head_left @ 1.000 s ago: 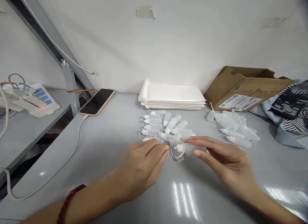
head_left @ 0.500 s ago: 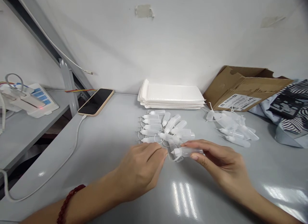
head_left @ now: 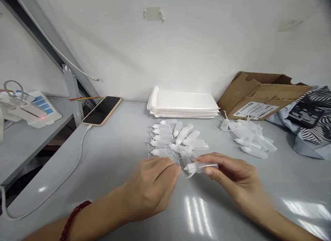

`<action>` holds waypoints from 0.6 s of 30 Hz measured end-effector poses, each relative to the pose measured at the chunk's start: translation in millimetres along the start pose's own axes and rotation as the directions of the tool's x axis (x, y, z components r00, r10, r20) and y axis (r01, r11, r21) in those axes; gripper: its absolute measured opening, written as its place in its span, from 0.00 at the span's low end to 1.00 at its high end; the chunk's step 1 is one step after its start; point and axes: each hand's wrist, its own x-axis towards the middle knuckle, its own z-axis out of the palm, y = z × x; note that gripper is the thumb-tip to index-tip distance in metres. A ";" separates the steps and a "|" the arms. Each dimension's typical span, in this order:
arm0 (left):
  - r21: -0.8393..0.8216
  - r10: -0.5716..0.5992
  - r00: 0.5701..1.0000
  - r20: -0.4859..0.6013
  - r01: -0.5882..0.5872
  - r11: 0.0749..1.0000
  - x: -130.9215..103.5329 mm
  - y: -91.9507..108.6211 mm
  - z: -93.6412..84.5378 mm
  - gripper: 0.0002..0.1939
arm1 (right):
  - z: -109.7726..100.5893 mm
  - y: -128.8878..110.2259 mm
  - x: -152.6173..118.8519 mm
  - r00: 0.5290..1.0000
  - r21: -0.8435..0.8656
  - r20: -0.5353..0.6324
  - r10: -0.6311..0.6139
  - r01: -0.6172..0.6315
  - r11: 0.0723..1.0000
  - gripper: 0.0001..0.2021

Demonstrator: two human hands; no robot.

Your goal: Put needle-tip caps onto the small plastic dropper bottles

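Observation:
My right hand (head_left: 232, 179) holds a small translucent needle-tip squeeze bottle (head_left: 204, 166) lengthwise between thumb and fingers, its white nozzle pointing left. A thin white strap (head_left: 190, 176) loops from the bottle's neck toward the fingertips of my left hand (head_left: 155, 185). Those left fingers are pinched together just left of the nozzle; what they grip is hidden. Behind my hands lies a loose group of similar bottles (head_left: 195, 144). To its left, more bottles (head_left: 161, 137) lie in a column with their needle tips facing left.
Another pile of bottles (head_left: 245, 132) lies at the right, before an open cardboard box (head_left: 263, 92). White padded mailers (head_left: 184, 101) are stacked against the wall. A phone (head_left: 102, 111) with a white charging cable (head_left: 81, 151) rests at the left. Striped cloth (head_left: 317, 116) sits far right.
My right hand and its bottle have shifted slightly downward. The strap now shows as a wider loop below the nozzle. My left hand stays pinched, nearly in place.

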 end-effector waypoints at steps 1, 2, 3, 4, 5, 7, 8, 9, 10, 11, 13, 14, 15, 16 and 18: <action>-0.002 0.002 1.000 -0.003 -0.002 1.000 0.1 0.2 -0.1 0.10 | 0.1 1.2 -0.8 1.000 0.001 0.003 0.005 -0.005 1.000 0.08; -0.006 0.002 1.000 -0.001 -0.002 1.000 0.2 0.5 -0.3 0.09 | 0.3 1.8 -1.2 1.000 0.000 0.009 0.009 -0.009 1.000 0.07; -0.014 0.002 1.000 0.007 -0.001 1.000 0.3 0.8 -0.6 0.08 | 0.4 1.7 -1.1 1.000 0.000 0.015 0.013 -0.013 1.000 0.07; -0.024 -0.003 1.000 0.018 0.003 1.000 0.3 1.2 -0.7 0.08 | 0.6 0.9 -0.6 1.000 0.001 0.021 0.017 -0.017 1.000 0.07; -0.035 -0.013 0.999 0.030 0.014 0.999 0.4 1.6 -0.7 0.07 | 0.7 -0.3 0.3 0.999 0.002 0.028 0.019 -0.019 1.000 0.07; -0.053 -0.047 0.997 0.061 0.050 0.997 0.5 2.1 -0.3 0.07 | 0.6 -3.3 2.8 0.999 0.001 0.044 0.024 -0.024 1.000 0.06; -0.059 -0.067 0.995 0.076 0.072 0.996 0.6 2.1 0.0 0.07 | 0.4 -4.6 4.1 0.999 0.000 0.047 0.025 -0.025 1.000 0.06; -0.060 -0.086 0.993 0.085 0.091 0.994 0.8 1.8 0.4 0.07 | 0.0 -5.7 5.3 0.999 -0.001 0.047 0.023 -0.023 1.000 0.06; -0.058 -0.102 0.990 0.093 0.108 0.992 1.0 1.3 0.8 0.07 | -0.5 -6.3 6.4 0.999 -0.001 0.040 0.021 -0.021 1.000 0.06; -0.055 -0.117 0.988 0.102 0.123 0.991 1.3 0.6 1.0 0.07 | -1.1 -6.5 7.3 0.999 0.000 0.031 0.021 -0.021 1.000 0.06; -0.052 -0.132 0.985 0.115 0.138 0.989 1.8 -1.0 1.1 0.06 | -2.4 -6.2 8.5 1.000 0.005 0.008 0.021 -0.021 1.000 0.07; -0.049 -0.129 0.984 0.121 0.135 0.990 1.9 -1.8 0.9 0.06 | -2.9 -5.9 9.0 1.000 0.004 0.006 0.024 -0.024 1.000 0.07; -0.046 -0.119 0.985 0.128 0.126 0.991 1.9 -2.3 0.7 0.06 | -3.3 -5.6 9.4 1.000 0.000 0.010 0.026 -0.026 1.000 0.06; -0.042 -0.105 0.986 0.129 0.112 0.993 1.7 -2.7 0.5 0.06 | -3.5 -5.6 9.7 0.999 -0.005 0.019 0.029 -0.029 1.000 0.06; -0.030 -0.077 0.991 0.113 0.081 0.996 0.9 -3.0 0.4 0.07 | -3.2 -5.9 10.1 0.999 -0.017 0.037 0.036 -0.035 0.999 0.06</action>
